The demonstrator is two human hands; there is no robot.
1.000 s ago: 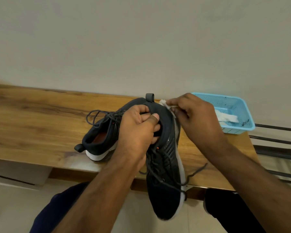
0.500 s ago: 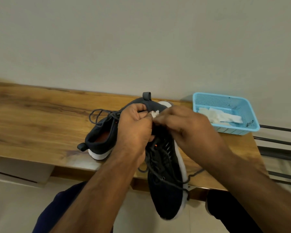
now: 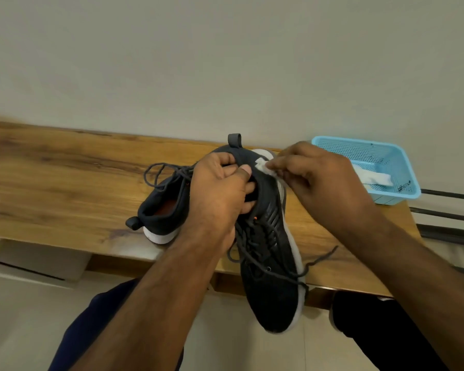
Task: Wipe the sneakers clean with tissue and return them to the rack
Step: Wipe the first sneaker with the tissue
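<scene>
Sneaker gripped, tissue wiping heel — no legible writing

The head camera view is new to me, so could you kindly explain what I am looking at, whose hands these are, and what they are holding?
There is no machine here: a person wears one wide-angle camera on the head, looking forward and down, so the two bare arms reaching in from below are the wearer's own. The left hand grips a dark sneaker by its collar, heel end towards the wall and toe pointing back at the wearer. The right hand pinches a small white tissue against the heel area of that shoe. A second sneaker rests on the wooden bench, partly hidden behind the left hand. At the bench's right end sits a blue basket with more white tissue inside. Dark metal bars show beyond it at the right edge.
</scene>
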